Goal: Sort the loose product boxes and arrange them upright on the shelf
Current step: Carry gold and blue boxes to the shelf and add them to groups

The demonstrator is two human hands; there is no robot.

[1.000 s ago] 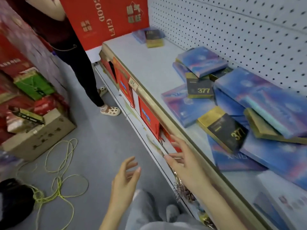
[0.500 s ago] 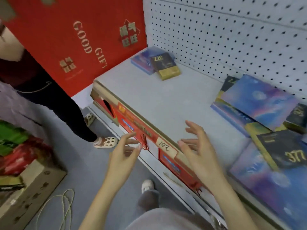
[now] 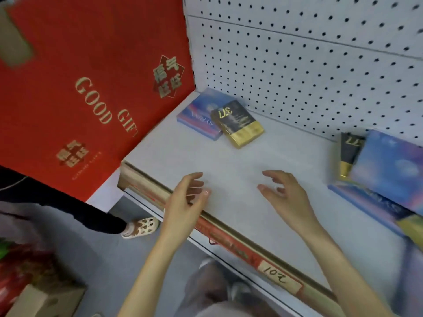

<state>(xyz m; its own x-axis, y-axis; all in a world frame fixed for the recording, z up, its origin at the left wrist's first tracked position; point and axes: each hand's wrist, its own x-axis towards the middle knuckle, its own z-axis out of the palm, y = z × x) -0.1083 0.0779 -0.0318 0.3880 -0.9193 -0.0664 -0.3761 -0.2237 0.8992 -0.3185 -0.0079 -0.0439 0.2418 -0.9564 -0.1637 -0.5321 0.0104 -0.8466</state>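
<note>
Hands reach over a shop shelf (image 3: 229, 156) and hold nothing. The left hand (image 3: 185, 202) hangs above the front edge and the right hand (image 3: 286, 195) just inside it, over the bare middle. The fingers of both are loose and half-curled, gripping no box. Whether either touches the surface cannot be told.

In the far left corner a blue box (image 3: 196, 115) lies flat. A black-and-gold box (image 3: 238, 122) marked 377 lies tilted across its right end.

At the right edge of the shelf is a loose pile. A large blue box (image 3: 389, 165) slants on top, and a second black-and-gold box (image 3: 348, 156) is propped behind it near the pegboard back wall (image 3: 297, 65). Another blue box (image 3: 370, 202) lies flat beneath.

A red panel (image 3: 91, 88) lettered GOOD GIFT closes the left end of the shelf. A handwritten label (image 3: 277, 274) reading 102 sits on the front rail. On the floor to the left are another person's sandal (image 3: 142, 226) and a cardboard carton (image 3: 45, 300).
</note>
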